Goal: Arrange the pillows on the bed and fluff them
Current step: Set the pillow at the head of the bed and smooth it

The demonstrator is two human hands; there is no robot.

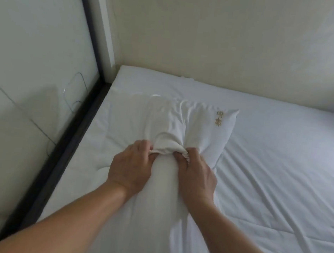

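Two hands are working at the centre of my view, and I am reading the job as barely half done. Nearest me, both bare forearms are reaching in from six o'clock, converging toward the middle. My left hand (130, 166) is sitting at about nine o'clock of the bunched cloth, fingers curled down and pinching a fold of the pillow (182, 125); my right hand (195, 172) is mirroring it at three o'clock, knuckles up, fingers dug into the same gathered ridge. The two hands are lying close together, nearly touching, with the puckered fabric standing up between them.

Beyond the hands, at twelve o'clock, the pillow is lying flat on the bed (279, 176), close to the head end, its far right corner carrying gold embroidery (219, 118). It is looking creased and slack, so I am judging the fluffing as under way, not finished. I am seeing only this one pillow; whether others are waiting I cannot tell.

Farther off, a dark bed frame (67, 148) is running along at nine o'clock, and the pale wall (210, 39) is closing the view at twelve.
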